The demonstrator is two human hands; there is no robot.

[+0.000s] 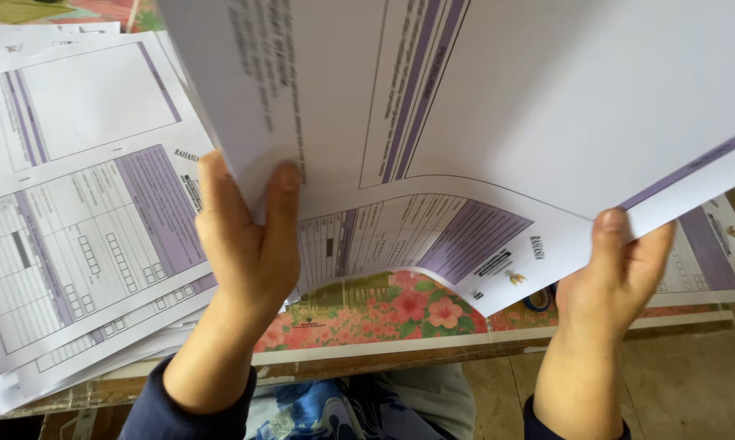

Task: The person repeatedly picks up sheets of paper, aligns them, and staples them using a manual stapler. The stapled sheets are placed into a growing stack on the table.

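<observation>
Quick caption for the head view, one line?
Both hands, left hand and right hand, lift printed forms above a floral table.

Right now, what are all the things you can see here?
Large white paper forms with purple bands: a few sheets, held up, top centre.
Stack of white printed forms: many, lying at the left.
Flowery pink and green tablecloth: one, under the papers.
Wooden table edge: one, pale, below the cloth.
Small blue ring-shaped thing: one, by the right hand; kind unclear.
Dark blue sleeves: two, bottom.
Left hand: gripping the sheets.
Right hand: gripping the sheets.
</observation>
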